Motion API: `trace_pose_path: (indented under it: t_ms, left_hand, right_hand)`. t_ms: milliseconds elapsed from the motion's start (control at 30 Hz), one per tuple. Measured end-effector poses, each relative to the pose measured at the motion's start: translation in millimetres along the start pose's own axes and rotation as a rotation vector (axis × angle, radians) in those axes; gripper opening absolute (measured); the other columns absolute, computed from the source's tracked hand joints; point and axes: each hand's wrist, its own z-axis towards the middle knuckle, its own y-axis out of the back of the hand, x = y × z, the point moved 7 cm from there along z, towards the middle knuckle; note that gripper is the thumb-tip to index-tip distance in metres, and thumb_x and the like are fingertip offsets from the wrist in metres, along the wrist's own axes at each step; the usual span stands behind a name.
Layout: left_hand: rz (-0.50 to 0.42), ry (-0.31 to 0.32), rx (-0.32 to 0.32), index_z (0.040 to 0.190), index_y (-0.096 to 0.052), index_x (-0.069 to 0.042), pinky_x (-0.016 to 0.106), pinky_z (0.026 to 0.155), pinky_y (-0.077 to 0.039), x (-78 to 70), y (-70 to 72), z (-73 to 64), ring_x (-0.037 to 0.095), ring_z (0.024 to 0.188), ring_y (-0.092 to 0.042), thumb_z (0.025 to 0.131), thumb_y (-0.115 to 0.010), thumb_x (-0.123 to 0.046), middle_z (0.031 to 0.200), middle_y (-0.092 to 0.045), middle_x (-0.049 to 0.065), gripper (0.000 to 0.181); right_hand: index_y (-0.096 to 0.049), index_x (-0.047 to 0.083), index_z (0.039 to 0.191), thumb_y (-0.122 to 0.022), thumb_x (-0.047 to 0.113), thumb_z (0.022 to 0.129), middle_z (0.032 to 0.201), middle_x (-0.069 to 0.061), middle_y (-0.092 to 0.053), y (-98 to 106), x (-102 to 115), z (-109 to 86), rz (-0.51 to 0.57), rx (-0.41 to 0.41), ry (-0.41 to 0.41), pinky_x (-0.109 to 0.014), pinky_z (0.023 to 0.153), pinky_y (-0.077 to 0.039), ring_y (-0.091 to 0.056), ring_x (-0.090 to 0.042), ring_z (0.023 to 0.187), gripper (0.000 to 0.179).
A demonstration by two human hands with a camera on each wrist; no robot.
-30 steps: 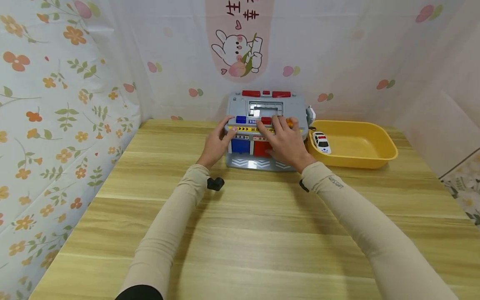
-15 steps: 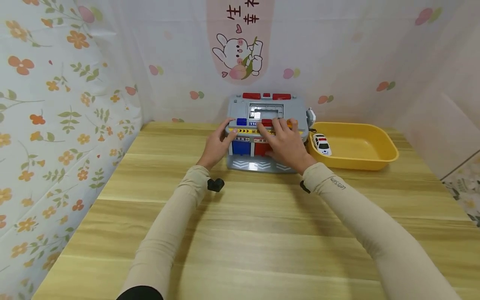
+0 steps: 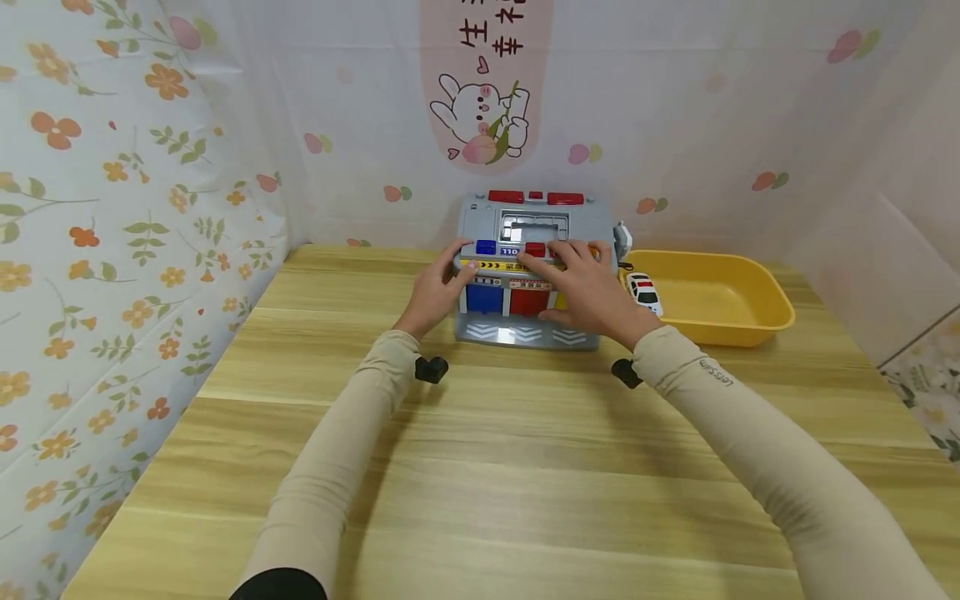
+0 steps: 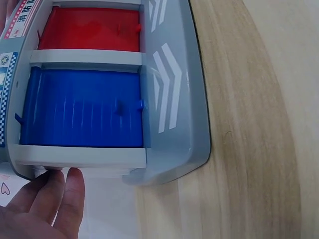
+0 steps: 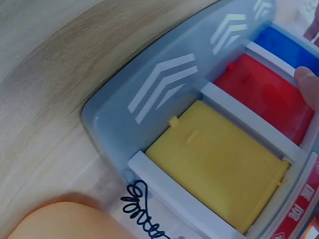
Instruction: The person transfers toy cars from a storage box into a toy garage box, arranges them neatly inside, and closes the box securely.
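A grey toy garage (image 3: 480,218) stands at the back of the table, with red and blue buttons along its top front. My left hand (image 3: 433,292) holds its left end, thumb on the front edge and fingers against the side. On the top front edge rest the spread fingers of my right hand (image 3: 592,287), the thumb lower, in front of the doors. The blue door (image 4: 89,107), red door (image 4: 89,30) and yellow door (image 5: 219,159) are all down. My right hand partly hides the yellow door and the right-hand buttons in the head view.
Right of the garage sits a yellow bin (image 3: 750,329), with a white toy police car (image 3: 643,292) at its left end. A white piece (image 3: 622,240) hangs on the garage's right side, near a black coiled cord (image 5: 139,209). A patterned curtain hangs behind.
My right hand has shifted slightly to the right along the garage's top edge, and the yellow door now shows beside it. The left hand keeps its place. The head view has tilted a little.
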Motion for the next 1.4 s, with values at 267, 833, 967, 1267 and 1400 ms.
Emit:
trace_pose_path:
  t_ms: [267, 833, 967, 1267, 1400]
  left_hand:
    - [-0.032, 0.002, 0.030, 0.150, -0.041, -0.038, 0.051, 0.118, -0.039, -3.3, 0.5, 1.2, 0.036, 0.147, -0.041, 0.102, -0.055, -0.041, 0.164, -0.034, 0.006, 0.050]
    - [0.287, -0.232, 0.182, 0.148, -0.050, -0.030, 0.059, 0.127, -0.012, -27.0, 4.0, 7.9, 0.021, 0.160, 0.002, 0.106, -0.048, -0.026, 0.170, -0.015, -0.002, 0.042]
    - [0.315, -0.252, 0.188, 0.149, -0.048, -0.030, 0.057, 0.127, -0.017, -28.8, 3.9, 6.0, 0.016, 0.159, -0.010, 0.107, -0.045, -0.026, 0.162, -0.037, -0.006, 0.043]
    - [0.386, -0.280, 0.162, 0.149, -0.049, -0.029, 0.058, 0.126, -0.018, -31.9, 5.6, 6.1, 0.024, 0.159, -0.011, 0.107, -0.045, -0.024, 0.159, -0.044, 0.001, 0.042]
    - [0.434, -0.272, 0.192, 0.150, -0.046, -0.031, 0.057, 0.125, -0.022, -30.3, 3.2, 7.3, 0.025, 0.159, -0.014, 0.107, -0.046, -0.027, 0.161, -0.040, 0.001, 0.044]
  right_hand:
    - [-0.041, 0.030, 0.153, -0.083, 0.039, 0.081, 0.147, -0.018, -0.048, 15.9, 0.2, -7.4, 0.040, 0.006, -0.016, -0.068, 0.112, -0.023, -0.037, -0.039, 0.139, 0.084]
    - [-0.044, 0.011, 0.150, -0.065, 0.023, 0.097, 0.137, -0.026, -0.055, 35.7, -102.5, -72.3, 0.371, -0.180, -0.449, -0.062, 0.098, -0.048, -0.055, -0.044, 0.116, 0.059]
    - [-0.041, 0.004, 0.150, -0.062, 0.025, 0.098, 0.139, -0.033, -0.052, 11.2, -126.2, -83.4, 0.379, 0.020, -0.528, -0.064, 0.096, -0.048, -0.057, -0.051, 0.114, 0.060]
    - [-0.048, 0.001, 0.145, -0.062, 0.023, 0.097, 0.139, -0.038, -0.051, -35.1, -144.4, -90.8, 0.461, 0.248, -0.531, -0.065, 0.096, -0.049, -0.055, -0.056, 0.120, 0.054]
    - [-0.051, 0.002, 0.143, -0.062, 0.023, 0.097, 0.140, -0.038, -0.049, -47.0, -149.9, -91.9, 0.453, 0.305, -0.534, -0.067, 0.100, -0.045, -0.048, -0.055, 0.127, 0.051]
